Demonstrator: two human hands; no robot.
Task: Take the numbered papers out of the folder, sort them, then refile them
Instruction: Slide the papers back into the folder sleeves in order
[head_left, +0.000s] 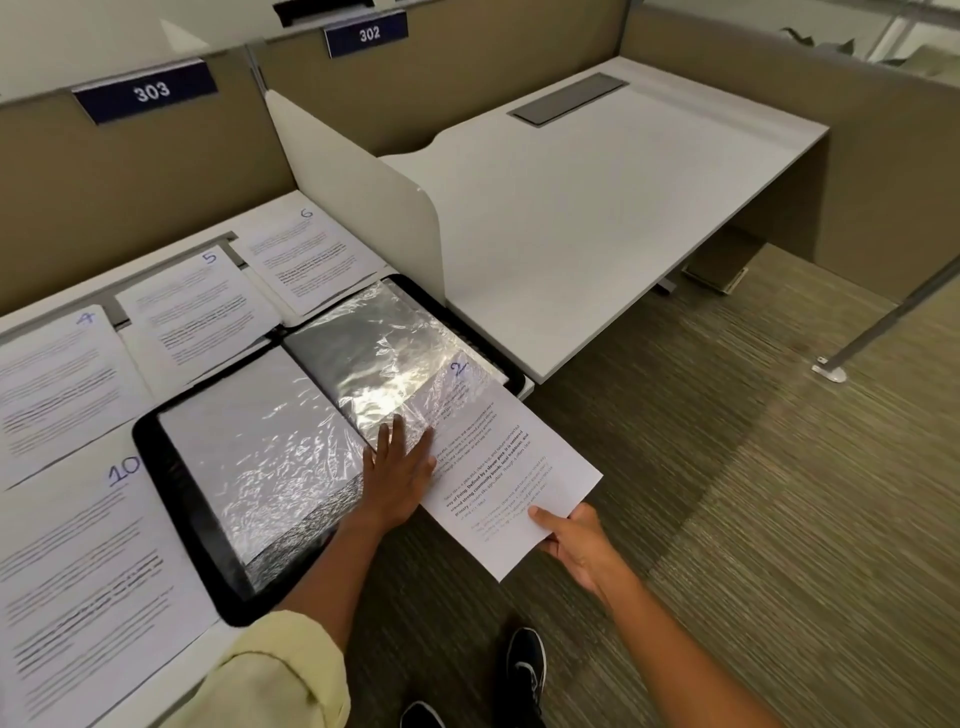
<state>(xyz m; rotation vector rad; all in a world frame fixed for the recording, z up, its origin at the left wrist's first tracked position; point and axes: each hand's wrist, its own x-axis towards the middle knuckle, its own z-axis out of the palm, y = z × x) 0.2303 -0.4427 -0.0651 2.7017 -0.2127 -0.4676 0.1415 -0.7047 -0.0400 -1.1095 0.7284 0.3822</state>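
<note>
Sheet "2" half inside a sleeve of the open black folder (192, 525), at the desk's front edge.

Head view: left hand (400, 478) presses flat, fingers straight and spread, on the crinkled clear plastic sleeve (384, 358); right hand (571, 543) pinches the white printed paper marked "2" (511, 467) at its near corner, thumb on top, its lower half overhanging the carpet. White sheets handwritten "4" (57, 379), "5" (195, 306), "6" (309, 254) and "10" (83, 582) lie around the folder. Blue partition signs read "303" (148, 91) and "302" (368, 34). The neighbouring white desk (597, 223) offers room.
</note>
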